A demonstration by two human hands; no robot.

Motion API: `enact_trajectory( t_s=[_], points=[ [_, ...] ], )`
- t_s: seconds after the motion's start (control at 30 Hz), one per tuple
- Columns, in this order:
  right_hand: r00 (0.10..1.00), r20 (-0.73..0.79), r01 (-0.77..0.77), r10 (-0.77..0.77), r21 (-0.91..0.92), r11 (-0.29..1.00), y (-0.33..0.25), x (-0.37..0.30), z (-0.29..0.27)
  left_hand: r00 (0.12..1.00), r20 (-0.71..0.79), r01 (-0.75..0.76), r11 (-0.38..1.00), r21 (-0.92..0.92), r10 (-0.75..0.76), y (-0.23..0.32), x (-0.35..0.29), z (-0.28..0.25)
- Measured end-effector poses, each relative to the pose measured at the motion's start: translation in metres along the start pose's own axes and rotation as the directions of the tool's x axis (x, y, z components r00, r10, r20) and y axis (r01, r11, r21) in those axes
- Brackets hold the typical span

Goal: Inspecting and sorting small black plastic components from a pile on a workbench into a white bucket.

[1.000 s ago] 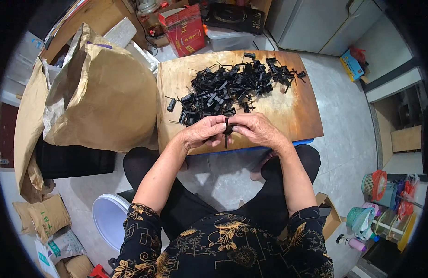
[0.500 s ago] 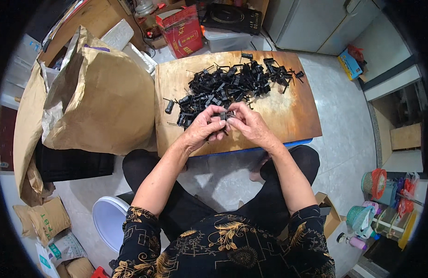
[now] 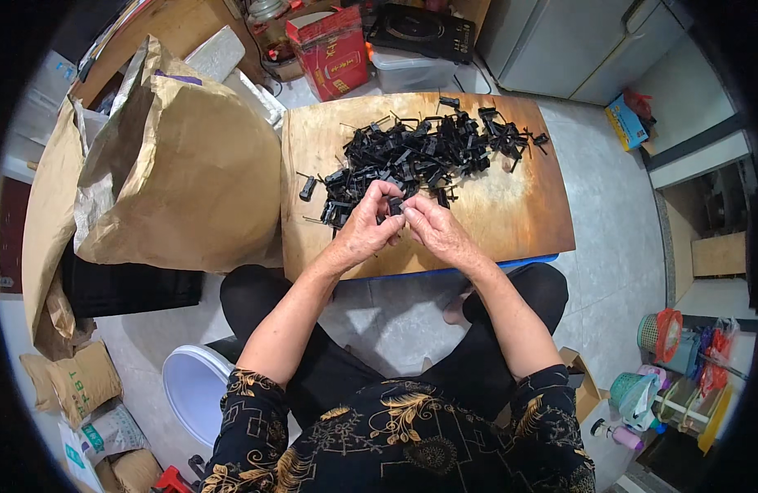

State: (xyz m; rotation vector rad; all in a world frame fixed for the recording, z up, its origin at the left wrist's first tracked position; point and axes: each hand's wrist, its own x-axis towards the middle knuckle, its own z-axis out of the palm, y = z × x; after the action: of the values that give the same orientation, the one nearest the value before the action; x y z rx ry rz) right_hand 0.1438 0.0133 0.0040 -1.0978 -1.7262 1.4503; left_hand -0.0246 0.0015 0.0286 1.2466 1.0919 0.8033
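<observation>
A heap of black plastic parts (image 3: 412, 156), many with thin rods sticking out, covers the far middle of a wooden board (image 3: 510, 222). My left hand (image 3: 369, 223) is closed around one small black plastic part (image 3: 395, 206) at the heap's near edge. My right hand (image 3: 432, 227) meets it from the other side, thumb and fingertips pinched at the part's end. Exactly what the right fingertips grip is too small to make out. One loose black part (image 3: 307, 187) lies on the board, left of the heap.
A large open brown paper sack (image 3: 190, 172) stands against the board's left side. Beyond the board are a red box (image 3: 330, 57) and a black induction cooker (image 3: 420, 31) on a clear plastic tub. A white bucket (image 3: 198, 386) is on the floor at my left.
My fingers have shifted on the black part; the left ones are more raised and the right ones pinch more tightly. The whole view has moved slightly, with the heap looking unchanged.
</observation>
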Motion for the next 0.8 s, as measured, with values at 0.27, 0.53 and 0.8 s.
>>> enact_trajectory(
  t_s=[0.27, 0.53, 0.8],
  points=[
    [0.999, -0.041, 0.029, -0.034, -0.104, 0.994, -0.003, 0.001, 0.005, 0.999, -0.02, -0.037, 0.999, 0.038, 0.037, -0.011, 0.006, 0.001],
    [0.996, -0.092, -0.002, -0.01, -0.13, 0.991, 0.009, 0.003, 0.015, 0.977, -0.131, -0.107, 0.914, 0.391, 0.17, -0.026, 0.008, 0.008],
    [0.984, -0.176, 0.023, -0.029, -0.037, 0.999, 0.013, 0.011, 0.017, 0.92, -0.202, -0.22, 0.868, 0.445, 0.336, -0.032, 0.016, 0.006]
  ],
)
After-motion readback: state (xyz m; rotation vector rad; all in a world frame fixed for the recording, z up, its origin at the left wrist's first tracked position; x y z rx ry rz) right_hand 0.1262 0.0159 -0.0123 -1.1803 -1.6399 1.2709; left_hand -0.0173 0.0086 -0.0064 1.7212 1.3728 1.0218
